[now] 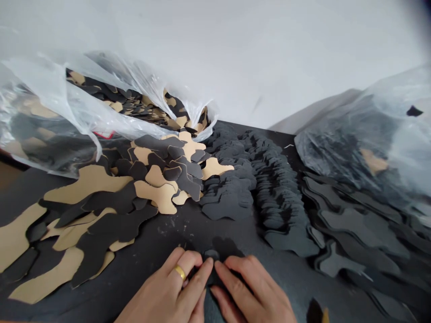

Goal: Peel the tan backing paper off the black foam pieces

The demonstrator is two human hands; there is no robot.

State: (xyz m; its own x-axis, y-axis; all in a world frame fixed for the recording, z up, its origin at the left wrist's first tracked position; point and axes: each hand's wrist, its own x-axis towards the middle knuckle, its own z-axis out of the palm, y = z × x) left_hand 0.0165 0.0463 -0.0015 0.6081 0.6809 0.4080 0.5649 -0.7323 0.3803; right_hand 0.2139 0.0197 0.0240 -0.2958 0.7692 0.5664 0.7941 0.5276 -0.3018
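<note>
Where fingertips (208,264) meet: black cutout (222,251).

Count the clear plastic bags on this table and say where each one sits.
2. One plastic bag lies at far left, spilling tan-and-black cutouts; the other bag sits at far right, holding dark pieces. More may lie outside the view.

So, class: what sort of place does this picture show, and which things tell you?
Probably a small workshop bench for making goods from cut material. Stacks of identical black die-cut pieces, black-and-tan cut shapes spilling from a clear plastic bag, and both hands pressing one black piece.
</note>
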